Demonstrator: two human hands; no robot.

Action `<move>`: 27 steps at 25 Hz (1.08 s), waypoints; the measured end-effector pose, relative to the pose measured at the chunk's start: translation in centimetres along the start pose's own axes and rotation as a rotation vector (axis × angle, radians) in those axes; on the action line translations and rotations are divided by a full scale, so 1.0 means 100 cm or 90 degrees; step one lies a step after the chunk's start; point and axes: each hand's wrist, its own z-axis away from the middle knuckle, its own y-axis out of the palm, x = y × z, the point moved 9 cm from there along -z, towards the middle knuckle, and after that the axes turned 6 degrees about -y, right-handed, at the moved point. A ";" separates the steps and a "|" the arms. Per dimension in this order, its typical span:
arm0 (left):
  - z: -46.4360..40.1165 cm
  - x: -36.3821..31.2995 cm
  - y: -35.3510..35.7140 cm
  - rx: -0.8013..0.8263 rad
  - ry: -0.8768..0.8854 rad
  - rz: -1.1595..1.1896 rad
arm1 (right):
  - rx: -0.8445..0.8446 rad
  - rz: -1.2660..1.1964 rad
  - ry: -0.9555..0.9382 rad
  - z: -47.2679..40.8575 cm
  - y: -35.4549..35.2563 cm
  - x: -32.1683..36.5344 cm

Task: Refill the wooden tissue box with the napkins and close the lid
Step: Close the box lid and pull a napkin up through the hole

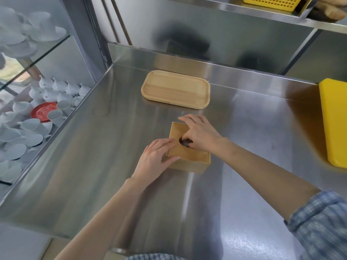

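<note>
A square wooden tissue box (pixel 189 165) stands on the steel counter in the middle of the view, its lid (pixel 189 153) lying flat on top with a dark oval opening (pixel 184 141). My left hand (pixel 156 159) grips the box's near left corner, thumb on the lid's front edge. My right hand (pixel 200 133) lies over the lid from the right, its fingers curled into the oval opening. No napkins are in sight.
A shallow wooden tray (pixel 175 90) lies behind the box near the back wall. A yellow board (pixel 336 121) rests at the right edge. A yellow basket (pixel 270 2) sits on the upper shelf. White cups and a red saucer (pixel 44 111) fill the glass cabinet to the left.
</note>
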 end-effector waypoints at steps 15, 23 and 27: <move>0.000 0.001 0.001 0.004 -0.015 0.006 | -0.038 0.030 -0.090 -0.012 0.006 0.002; 0.000 0.002 0.001 0.002 -0.019 0.015 | -0.110 0.009 -0.064 0.006 -0.001 -0.008; -0.001 0.002 0.002 0.007 -0.029 0.015 | -0.105 -0.003 -0.059 0.012 0.002 -0.009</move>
